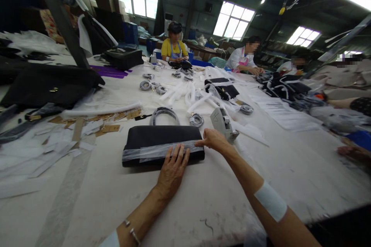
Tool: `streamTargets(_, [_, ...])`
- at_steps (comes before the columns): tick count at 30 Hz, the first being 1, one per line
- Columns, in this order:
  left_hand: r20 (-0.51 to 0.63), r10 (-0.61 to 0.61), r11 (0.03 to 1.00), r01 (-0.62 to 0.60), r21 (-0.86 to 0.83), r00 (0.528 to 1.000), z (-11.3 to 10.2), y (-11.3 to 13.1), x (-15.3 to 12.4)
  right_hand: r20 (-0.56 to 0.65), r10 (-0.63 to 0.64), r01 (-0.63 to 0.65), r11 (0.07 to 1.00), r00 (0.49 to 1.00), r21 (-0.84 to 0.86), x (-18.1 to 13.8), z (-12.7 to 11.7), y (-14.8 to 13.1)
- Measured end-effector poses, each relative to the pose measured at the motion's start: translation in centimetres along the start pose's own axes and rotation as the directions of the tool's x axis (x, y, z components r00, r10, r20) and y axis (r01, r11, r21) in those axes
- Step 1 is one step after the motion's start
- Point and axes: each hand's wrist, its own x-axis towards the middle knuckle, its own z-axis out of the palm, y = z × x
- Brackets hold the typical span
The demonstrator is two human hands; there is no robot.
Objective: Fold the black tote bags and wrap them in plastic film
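A black handbag [158,139] lies flat on the white table [203,193] in front of me. A strip of clear plastic wrap [150,153] runs along its near edge. My left hand [173,170] rests flat on the bag's near edge, fingers spread over the plastic. My right hand [213,140] is at the bag's right end, fingers pinched on the end of the plastic strip. A grey-white tagging gun [222,122] stands just behind my right hand.
Paper scraps and brown tags [101,123] litter the left side. Coiled straps [164,115], white foam tubes [188,94] and another black bag [223,88] lie farther back. Big black bags [49,85] sit at the left. Other people [174,48] work at the table's far end and right side.
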Motion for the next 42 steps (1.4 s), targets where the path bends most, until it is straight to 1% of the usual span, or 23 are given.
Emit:
streamTargets(1, [0.000,0.000,1.000,0.000,0.003,1.000,0.0,0.0,0.0,0.020,-0.006,0.006,1.000,1.000,0.030,0.2,0.0,0.4])
streamTargets(3, [0.005,-0.002,1.000,0.002,0.008,1.000,0.0,0.0,0.0,0.097,-0.034,0.023,0.993,0.995,0.118,0.6,-0.1,1.2])
streamTargets(6, [0.015,-0.006,1.000,0.005,0.010,1.000,0.0,0.0,0.0,0.221,-0.112,0.046,0.958,0.969,0.283,0.8,-0.4,2.4])
streamTargets(8, [0.019,-0.008,1.000,0.008,0.009,1.000,0.0,0.1,-0.1,0.257,-0.170,0.059,0.919,0.951,0.390,0.7,-0.7,3.3])
streamTargets(10, [0.021,-0.010,1.000,0.010,0.009,1.000,0.0,0.1,-0.1,0.254,-0.216,0.071,0.873,0.943,0.482,0.5,-0.8,4.0])
streamTargets(12, [0.023,-0.009,1.000,0.009,0.009,1.000,0.0,0.1,0.0,0.217,-0.244,0.086,0.828,0.945,0.554,0.5,-0.5,4.6])
streamTargets(15, [0.023,-0.006,1.000,0.006,0.006,1.000,0.0,0.0,0.0,0.114,-0.260,0.136,0.773,0.959,0.620,0.9,0.7,5.0])
streamTargets(18, [0.027,-0.006,1.000,0.006,0.002,1.000,0.0,0.0,0.1,-0.022,-0.246,0.203,0.740,0.969,0.641,1.0,2.4,5.2])
streamTargets(21, [0.028,-0.007,1.000,0.007,0.003,1.000,0.1,0.0,0.1,-0.185,-0.183,0.259,0.731,0.966,0.631,0.8,3.9,5.4])
streamTargets(24, [0.023,-0.009,1.000,0.009,0.007,1.000,0.2,0.1,0.0,-0.367,-0.080,0.303,0.737,0.927,0.604,0.4,4.5,6.0])
streamTargets(27, [0.025,-0.012,1.000,0.012,0.015,1.000,0.2,0.1,-0.1,-0.507,0.084,0.288,0.739,0.858,0.610,-0.3,4.4,6.6])
streamTargets(29, [0.027,-0.011,1.000,0.010,0.016,1.000,0.3,0.1,-0.1,-0.537,0.171,0.264,0.725,0.826,0.636,-1.3,4.4,6.5])
streamTargets(30, [0.024,-0.008,1.000,0.008,0.014,1.000,0.3,0.1,-0.1,-0.532,0.191,0.256,0.713,0.825,0.652,-1.9,4.6,6.2])
streamTargets(31, [0.020,-0.006,1.000,0.006,0.011,1.000,0.3,0.1,-0.1,-0.516,0.191,0.252,0.701,0.835,0.667,-2.6,4.9,5.7])
streamTargets(33, [0.013,-0.006,1.000,0.006,0.003,1.000,0.3,0.0,0.0,-0.488,0.136,0.263,0.702,0.862,0.661,-4.1,5.8,4.5])
streamTargets(34, [0.010,-0.007,1.000,0.007,-0.001,1.000,0.2,0.0,0.0,-0.489,0.088,0.280,0.726,0.868,0.628,-4.8,6.5,3.8])
streamTargets(37, [0.006,-0.010,1.000,0.010,-0.003,1.000,0.2,0.0,0.1,-0.519,-0.035,0.318,0.825,0.854,0.468,-6.6,8.7,2.4])
streamTargets(40, [-0.001,-0.005,1.000,0.005,0.004,1.000,0.2,0.0,0.2,-0.537,-0.110,0.343,0.869,0.837,0.357,-7.2,10.1,2.3])
streamTargets(42, [-0.005,-0.002,1.000,0.002,0.007,1.000,0.3,0.0,0.2,-0.514,-0.126,0.343,0.871,0.848,0.352,-6.7,9.9,2.8])
